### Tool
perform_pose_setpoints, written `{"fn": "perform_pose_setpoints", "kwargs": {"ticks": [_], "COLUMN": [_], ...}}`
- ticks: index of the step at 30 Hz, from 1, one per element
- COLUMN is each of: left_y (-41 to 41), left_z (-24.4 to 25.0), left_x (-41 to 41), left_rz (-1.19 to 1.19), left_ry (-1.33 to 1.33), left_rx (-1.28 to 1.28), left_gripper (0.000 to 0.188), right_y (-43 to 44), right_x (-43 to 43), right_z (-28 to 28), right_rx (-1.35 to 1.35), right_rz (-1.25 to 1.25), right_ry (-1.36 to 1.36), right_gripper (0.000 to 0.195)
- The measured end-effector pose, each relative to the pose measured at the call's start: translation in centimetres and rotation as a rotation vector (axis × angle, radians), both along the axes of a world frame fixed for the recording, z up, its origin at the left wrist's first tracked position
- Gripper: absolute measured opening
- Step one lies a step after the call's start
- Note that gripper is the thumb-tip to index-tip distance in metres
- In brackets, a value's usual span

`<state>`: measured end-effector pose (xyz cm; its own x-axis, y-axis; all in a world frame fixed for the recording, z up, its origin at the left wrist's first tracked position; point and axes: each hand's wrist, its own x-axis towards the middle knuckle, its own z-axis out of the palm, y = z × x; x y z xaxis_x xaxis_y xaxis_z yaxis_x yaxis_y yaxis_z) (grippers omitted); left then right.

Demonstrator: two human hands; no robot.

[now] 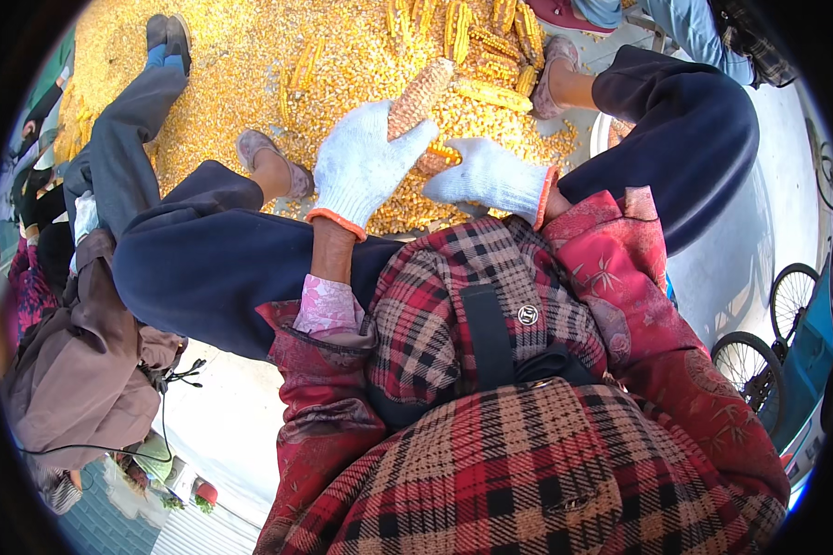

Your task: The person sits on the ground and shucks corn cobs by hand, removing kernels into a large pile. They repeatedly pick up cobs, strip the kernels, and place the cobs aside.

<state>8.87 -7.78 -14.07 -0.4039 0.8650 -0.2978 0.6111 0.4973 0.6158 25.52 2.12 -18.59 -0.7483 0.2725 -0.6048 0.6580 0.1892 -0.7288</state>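
Observation:
In a pale knit glove with an orange cuff, my left hand (366, 158) grips a mostly bare corn cob (421, 96) between thumb and palm; the cob points up and to the right. My right hand (489, 175), gloved the same way, is closed around a second cob (439, 158), which still carries some yellow kernels near the thumb. The two hands are close together above loose corn kernels (236, 90) spread between my feet. Several cobs with kernels (493, 94) lie just past my hands, at the upper right. My gloves hide parts of both held cobs.
A white container (600, 135) stands partly under my knee on the right. One co-worker in grey trousers (121, 132) sits at the left, legs stretched over the kernels. Another person's jeans (697, 35) show at the upper right. Bicycle wheels (748, 374) stand at the far right.

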Motion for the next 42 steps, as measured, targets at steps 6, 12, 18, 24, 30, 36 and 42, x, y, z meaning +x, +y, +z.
{"fn": "perform_pose_setpoints", "kwargs": {"ticks": [6, 12, 18, 24, 30, 36, 42], "left_y": [-1.2, -0.1, -0.2, -0.7, -0.3, 0.7, -0.5], "left_z": [-4.1, -2.7, -3.8, -5.0, -4.0, -8.9, -8.1], "left_x": [-2.2, -0.9, 1.3, -1.5, 2.5, 0.0, -1.4], "left_rz": [0.367, -0.088, 0.098, 0.34, 0.146, 0.201, 0.318], "left_ry": [-0.502, -0.071, 0.158, -0.452, -0.166, -0.303, -0.507], "left_rx": [0.174, -0.091, -0.265, 0.033, -0.24, -0.252, 0.007], "left_gripper": [0.048, 0.065, 0.06, 0.06, 0.071, 0.072, 0.067], "right_y": [-0.6, -0.6, -1.0, -1.0, -1.5, -2.0, -1.4], "right_x": [-0.2, 0.1, 0.0, 0.2, 0.1, 0.2, 0.0], "right_z": [1.7, 1.6, 0.5, 0.2, 0.0, -0.1, 0.9], "right_rx": [0.587, 0.72, 0.885, 0.862, 0.865, 0.913, 0.803], "right_rz": [0.114, 0.105, 0.323, 0.203, 0.296, 0.34, 0.239], "right_ry": [0.006, 0.062, 0.126, 0.075, 0.1, 0.121, 0.033], "right_gripper": [0.044, 0.026, 0.016, 0.013, 0.011, 0.013, 0.021]}}
